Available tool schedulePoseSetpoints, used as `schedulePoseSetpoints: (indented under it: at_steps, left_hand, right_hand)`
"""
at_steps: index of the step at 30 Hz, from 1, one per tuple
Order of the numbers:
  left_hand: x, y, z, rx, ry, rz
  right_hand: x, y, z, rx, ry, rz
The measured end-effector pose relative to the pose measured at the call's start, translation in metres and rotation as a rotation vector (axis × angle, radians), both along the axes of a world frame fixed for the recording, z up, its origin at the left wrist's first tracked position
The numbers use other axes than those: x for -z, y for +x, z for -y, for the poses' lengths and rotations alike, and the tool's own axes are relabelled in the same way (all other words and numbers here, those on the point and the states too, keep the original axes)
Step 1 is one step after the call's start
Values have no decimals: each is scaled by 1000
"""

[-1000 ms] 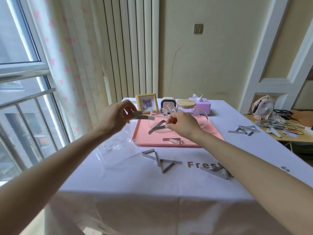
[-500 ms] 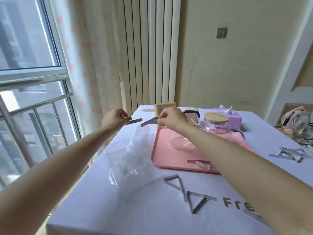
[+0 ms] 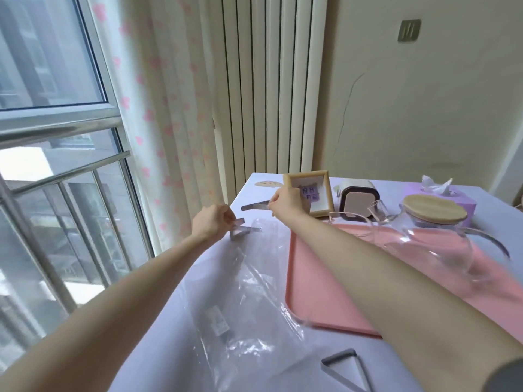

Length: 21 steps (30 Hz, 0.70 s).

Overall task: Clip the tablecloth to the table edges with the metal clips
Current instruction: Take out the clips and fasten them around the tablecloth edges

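Daylight from a tall window and a pink-spotted curtain falls on a table under a white tablecloth, which carries a flat pink plastic tray, a crumpled clear plastic bag and a glass teapot with a wooden lid. At the window-side edge the left hand pinches a bent grey metal clip whose upper leg lies over the cloth. Just beyond, near the far corner, the right hand grips a second grey metal clip above the cloth. A spare triangular metal clip lies near the front. The edge clip is apparently being fitted; whether it is seated cannot be told. Next, it likely needs pushing fully home, cloth kept flat beneath.
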<state>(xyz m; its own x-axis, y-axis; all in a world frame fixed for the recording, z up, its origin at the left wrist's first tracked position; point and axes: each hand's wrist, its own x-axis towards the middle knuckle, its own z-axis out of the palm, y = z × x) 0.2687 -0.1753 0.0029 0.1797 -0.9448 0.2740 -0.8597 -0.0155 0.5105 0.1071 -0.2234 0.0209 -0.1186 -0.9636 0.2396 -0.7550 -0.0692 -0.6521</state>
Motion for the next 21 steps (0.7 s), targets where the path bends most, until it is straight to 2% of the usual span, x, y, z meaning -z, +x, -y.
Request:
schedulePoseSetpoints:
  at_steps: [4, 8, 12, 21]
  left_hand:
    - [5, 2, 7, 33, -12, 25]
    - [12, 3, 9, 131, -6, -53]
    - [12, 6, 1, 138, -59, -21]
    - [-19, -23, -62, 282, -165, 15]
  right_hand:
    - [5, 11, 4, 18, 35, -42]
    - [6, 10, 3, -45, 62, -86]
    - [2, -1, -4, -93, 52, -104]
    - [-19, -49, -75, -230, -41, -161]
